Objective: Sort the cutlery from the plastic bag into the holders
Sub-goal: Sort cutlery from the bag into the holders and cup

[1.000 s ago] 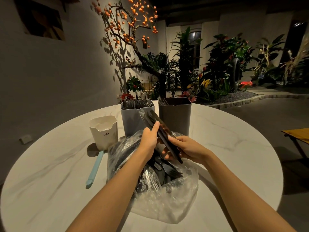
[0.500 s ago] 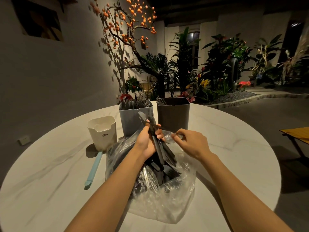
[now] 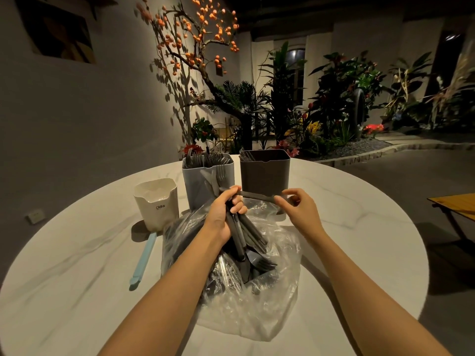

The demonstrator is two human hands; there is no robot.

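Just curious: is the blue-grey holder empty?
No. Fork tines stick up above the rim of the blue-grey holder.

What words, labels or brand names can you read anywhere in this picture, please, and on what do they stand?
"CRBW": printed in dark letters on the front of the cream holder at the left of the table.
The other two holders, the plastic bag and the cutlery show no readable text.

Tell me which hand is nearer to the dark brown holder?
Right. The right hand is just before the dark brown holder; the left hand is off to its left.
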